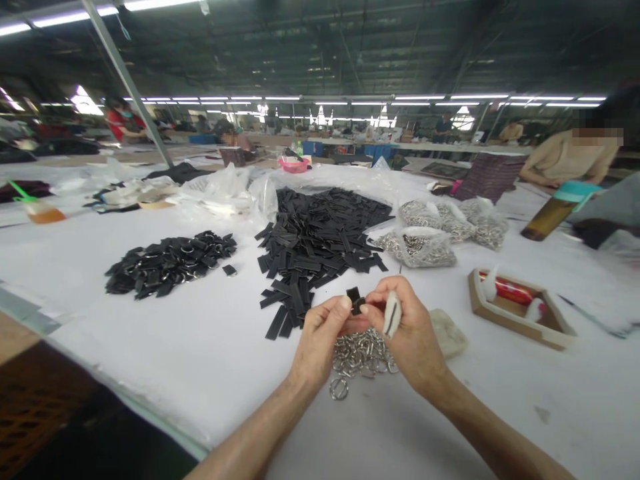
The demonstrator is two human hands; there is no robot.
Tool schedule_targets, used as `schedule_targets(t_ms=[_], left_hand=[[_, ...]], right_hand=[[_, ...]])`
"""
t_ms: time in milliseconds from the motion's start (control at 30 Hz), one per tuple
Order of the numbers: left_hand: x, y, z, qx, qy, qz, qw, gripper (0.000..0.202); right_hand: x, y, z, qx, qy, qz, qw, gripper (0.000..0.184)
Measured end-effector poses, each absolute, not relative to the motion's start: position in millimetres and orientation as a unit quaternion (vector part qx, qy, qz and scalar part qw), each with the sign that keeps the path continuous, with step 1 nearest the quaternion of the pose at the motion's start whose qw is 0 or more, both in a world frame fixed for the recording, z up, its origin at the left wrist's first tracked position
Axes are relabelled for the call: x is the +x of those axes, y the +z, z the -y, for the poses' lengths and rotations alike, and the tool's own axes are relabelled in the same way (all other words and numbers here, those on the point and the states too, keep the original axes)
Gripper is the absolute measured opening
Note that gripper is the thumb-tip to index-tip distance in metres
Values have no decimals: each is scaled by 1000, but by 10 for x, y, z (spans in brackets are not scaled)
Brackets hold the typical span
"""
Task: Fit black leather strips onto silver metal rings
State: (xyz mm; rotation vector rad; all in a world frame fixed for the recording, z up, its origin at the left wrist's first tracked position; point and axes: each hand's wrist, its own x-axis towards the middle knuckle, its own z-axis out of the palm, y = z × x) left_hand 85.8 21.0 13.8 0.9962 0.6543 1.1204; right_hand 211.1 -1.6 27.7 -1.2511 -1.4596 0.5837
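Note:
My left hand (325, 327) and my right hand (405, 327) meet above the table, both closed on a short black strap (354, 299) that looks bent between their fingertips. Whether a metal ring sits in its fold I cannot tell. Against my right fingers there is also an off-white oval piece with a dark line (393, 315); its kind is unclear. Right below my hands lies a heap of loose silver buckles (363, 353), one round buckle (339, 389) apart in front. Beyond spreads a large pile of flat black straps (325, 233). Looped straps with metal rings (170, 263) are piled at left.
Clear bags of metal buckles (420, 247) stand behind right. Nearer is a cardboard tray (520, 327) holding a red cylinder. A tilted bottle with a turquoise lid (555, 210) and a seated person (570, 157) are far right. Plastic wrapping (220, 190) lies at back left.

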Motion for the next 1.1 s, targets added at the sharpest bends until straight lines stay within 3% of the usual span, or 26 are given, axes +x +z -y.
schedule_targets(t_ms=[267,1100], left_hand=[[857,205,-190,495,485,-343,634,8],[856,227,-197,514,465,-387,608,14]], right_hand=[[2101,318,-13,-524,304,575,550,17],[2161,343,-43,-498,342,574,552,18]])
